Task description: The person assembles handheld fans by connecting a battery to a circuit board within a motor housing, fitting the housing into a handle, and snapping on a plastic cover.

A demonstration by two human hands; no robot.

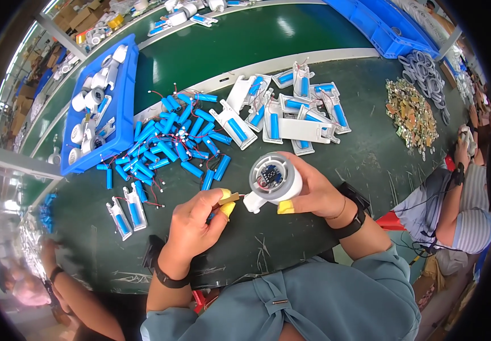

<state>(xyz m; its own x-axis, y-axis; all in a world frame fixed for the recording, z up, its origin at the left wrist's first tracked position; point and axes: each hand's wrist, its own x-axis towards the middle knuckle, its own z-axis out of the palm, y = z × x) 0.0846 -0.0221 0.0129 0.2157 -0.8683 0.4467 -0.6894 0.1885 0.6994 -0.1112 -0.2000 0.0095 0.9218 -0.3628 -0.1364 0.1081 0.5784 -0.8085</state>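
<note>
White housing held in the right hand above the green table.
Left hand: thumb and forefinger pinched together on a small tan piece, just beside the housing. Right hand: fingers and thumb spread around the white housing, a circuit board visible inside its grey ring. Loose blue batteries are heaped beyond the left hand; white casings lie beyond the housing on the table.

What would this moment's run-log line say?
left hand: pinching small flat tan piece | right hand: holding round grey-rimmed white plastic housing | nearby: piled blue cylindrical batteries with red wires
</note>
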